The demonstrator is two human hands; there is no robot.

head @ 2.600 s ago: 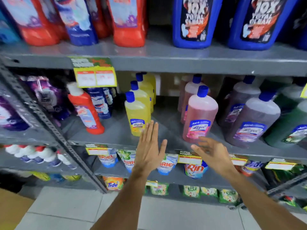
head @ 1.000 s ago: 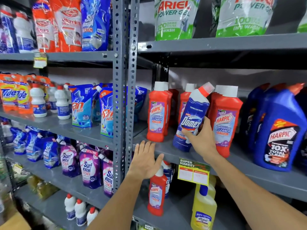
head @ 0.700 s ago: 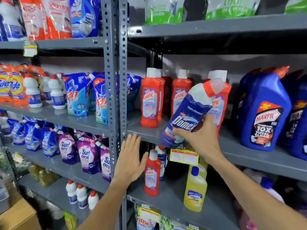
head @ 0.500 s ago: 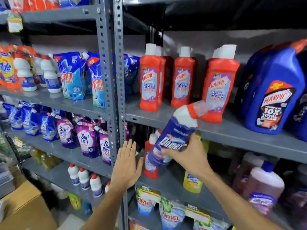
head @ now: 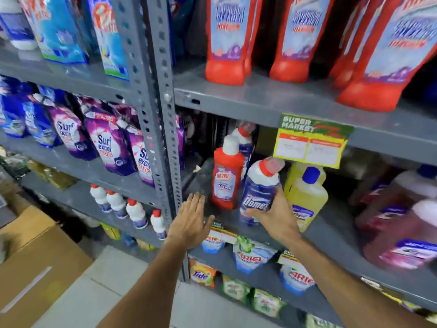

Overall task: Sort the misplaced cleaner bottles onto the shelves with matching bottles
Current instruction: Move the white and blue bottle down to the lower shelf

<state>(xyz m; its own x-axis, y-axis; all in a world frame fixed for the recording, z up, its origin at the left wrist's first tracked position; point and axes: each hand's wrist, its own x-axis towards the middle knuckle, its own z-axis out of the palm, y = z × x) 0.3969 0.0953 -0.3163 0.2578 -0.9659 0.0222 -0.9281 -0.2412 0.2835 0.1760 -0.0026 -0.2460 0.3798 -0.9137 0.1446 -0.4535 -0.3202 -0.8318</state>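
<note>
My right hand [head: 275, 215] grips a blue Domex bottle [head: 259, 188] with a white shoulder and red cap, holding it nearly upright at the front of the middle shelf [head: 222, 220]. Just left of it stands a red Harpic bottle [head: 227, 177], and behind that a second blue Domex bottle [head: 245, 140] is partly hidden. My left hand [head: 190, 220] is flat and open at the shelf's front edge beside the upright post, holding nothing. Several red Harpic bottles [head: 225, 41] line the shelf above.
Yellow cleaner bottles [head: 307, 197] stand right of the Domex, pink ones [head: 402, 233] further right. A price tag [head: 311, 143] hangs from the upper shelf edge. A grey perforated post [head: 163, 129] divides the racks. Surf Excel pouches [head: 108, 143] sit left, a cardboard box [head: 37, 268] on the floor.
My right hand took the blue Domex bottle from among the red Harpic bottles on the upper shelf and lowered it to the middle shelf. The view dropped with it; my left hand stayed open.
</note>
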